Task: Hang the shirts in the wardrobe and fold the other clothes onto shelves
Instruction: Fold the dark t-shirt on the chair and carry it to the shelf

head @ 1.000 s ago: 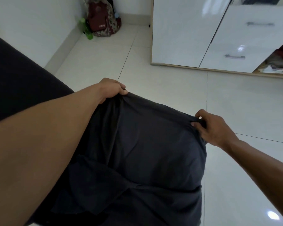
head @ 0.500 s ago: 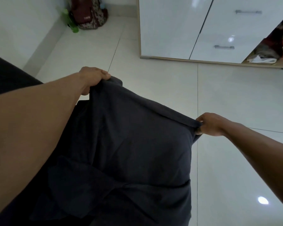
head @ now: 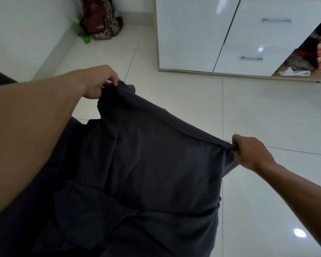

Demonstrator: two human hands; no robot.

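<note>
A dark grey garment (head: 152,164) hangs stretched out in front of me above the tiled floor. My left hand (head: 98,82) grips its upper left corner, fingers curled over the edge. My right hand (head: 248,153) pinches the upper right corner, so the top hem runs taut between both hands. The lower part of the cloth droops in folds towards me. The white glossy wardrobe (head: 193,34) stands ahead, its right section open onto a low shelf with several bundled clothes (head: 300,65).
Two drawers with metal handles (head: 251,58) sit in the wardrobe front. A maroon patterned backpack (head: 100,21) and a green bottle (head: 82,33) lean in the far left corner. White floor tiles (head: 276,112) lie between me and the wardrobe.
Both hands have pulled further apart, stretching the garment's top edge taut. My view has shifted, and the wardrobe's open section shows more at the right.
</note>
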